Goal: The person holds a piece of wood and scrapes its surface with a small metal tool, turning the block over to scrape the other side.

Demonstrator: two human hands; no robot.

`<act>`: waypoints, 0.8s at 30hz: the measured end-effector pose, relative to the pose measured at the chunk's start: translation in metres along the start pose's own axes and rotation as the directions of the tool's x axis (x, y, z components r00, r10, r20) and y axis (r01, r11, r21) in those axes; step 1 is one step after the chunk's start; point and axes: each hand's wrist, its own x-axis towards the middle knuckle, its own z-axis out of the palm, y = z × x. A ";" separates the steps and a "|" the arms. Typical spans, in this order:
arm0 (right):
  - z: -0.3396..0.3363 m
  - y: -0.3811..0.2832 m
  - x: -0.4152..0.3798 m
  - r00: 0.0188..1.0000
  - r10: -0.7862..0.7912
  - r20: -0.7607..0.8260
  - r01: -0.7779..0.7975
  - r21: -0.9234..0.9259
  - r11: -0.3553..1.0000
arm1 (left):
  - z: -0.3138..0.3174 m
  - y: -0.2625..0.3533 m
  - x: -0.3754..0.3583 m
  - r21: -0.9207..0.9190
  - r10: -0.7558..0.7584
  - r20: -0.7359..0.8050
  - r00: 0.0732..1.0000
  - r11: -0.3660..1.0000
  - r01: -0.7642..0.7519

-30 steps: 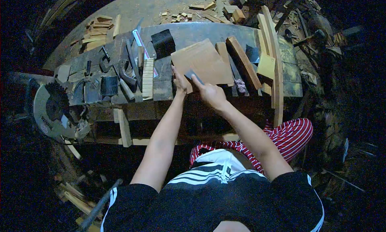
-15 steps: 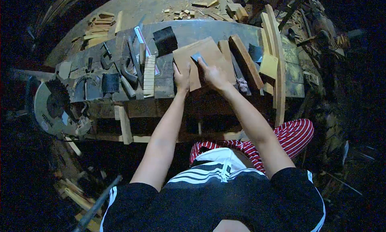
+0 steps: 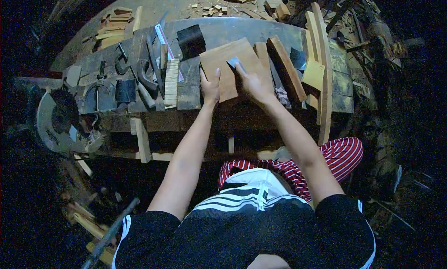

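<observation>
A flat brown wooden board (image 3: 221, 55) lies on the workbench in front of me. My left hand (image 3: 210, 88) holds the board by its left edge, with the thumb on the upper face. Pinched in my right hand (image 3: 256, 85) is a small blue-grey sheet (image 3: 233, 61), pressed against the board's face; its kind is not clear. A dark shadow falls on the board under the right wrist. To the left of the board stands a row of pale wood strips (image 3: 171, 83). A reddish wood bar (image 3: 287, 68) lies to the right.
A dark sheet (image 3: 191, 41) and a ruler (image 3: 164, 40) lie behind my hands. Clamps (image 3: 122, 59) and other tools cover the bench's left side, with a circular blade guard (image 3: 49, 122) beyond. Long wood strips (image 3: 325, 78) cross the right end. Offcuts (image 3: 216, 10) litter the floor behind.
My right hand has slid the small sheet a little to the right across the board. The left hand keeps its hold, and the whole view has shifted slightly.
</observation>
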 end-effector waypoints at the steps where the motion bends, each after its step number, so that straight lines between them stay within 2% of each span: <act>1: 0.001 0.001 0.010 0.997 -0.040 -0.063 0.041 0.020 0.999 | 0.000 -0.007 0.002 -0.014 0.011 -0.001 1.000 1.000 -0.011; 2: 0.003 0.004 0.010 0.996 -0.036 -0.075 0.038 0.018 0.999 | 0.001 -0.014 0.005 -0.029 0.019 -0.001 1.000 0.999 -0.020; 4: -0.001 0.001 0.002 0.999 0.019 0.026 -0.020 0.033 0.999 | 0.002 -0.009 0.002 -0.020 0.041 -0.010 0.999 0.999 -0.042; 5: -0.004 0.001 -0.011 0.999 0.018 0.028 -0.019 0.032 0.999 | 0.003 -0.007 0.002 -0.009 0.058 -0.029 0.998 0.998 -0.058; 7: -0.028 -0.009 -0.059 0.983 0.108 0.147 -0.093 -0.107 0.990 | 0.002 -0.003 0.003 -0.015 0.038 -0.016 0.999 0.999 -0.038; 10: -0.035 -0.008 -0.109 0.974 0.133 0.185 -0.115 -0.104 0.988 | 0.000 -0.003 -0.002 0.014 0.001 -0.015 1.000 1.000 -0.001; 13: -0.036 -0.009 -0.098 0.981 0.119 0.154 -0.105 -0.093 0.990 | 0.001 0.006 -0.002 0.053 -0.004 -0.013 1.000 0.999 0.005; 17: -0.007 -0.001 -0.024 0.984 0.130 0.122 -0.125 -0.043 0.991 | 0.001 -0.002 0.000 0.133 0.052 -0.048 0.997 0.990 -0.046; 19: 0.012 0.003 0.003 0.997 0.071 -0.037 -0.068 0.063 0.996 | 0.000 -0.009 0.003 0.138 0.055 -0.039 0.998 0.989 -0.049; 21: 0.010 0.002 -0.009 0.997 0.070 -0.026 -0.069 0.062 0.996 | 0.001 -0.006 0.002 0.140 0.043 -0.026 0.999 0.989 -0.039; 23: -0.006 -0.005 -0.038 0.998 0.068 -0.001 -0.068 0.052 0.996 | 0.003 0.010 -0.004 0.026 0.024 -0.010 1.000 0.999 -0.024; 24: -0.020 -0.012 -0.063 0.994 0.084 0.063 -0.085 0.007 0.996 | 0.003 0.009 -0.003 0.025 0.016 -0.013 1.000 1.000 -0.015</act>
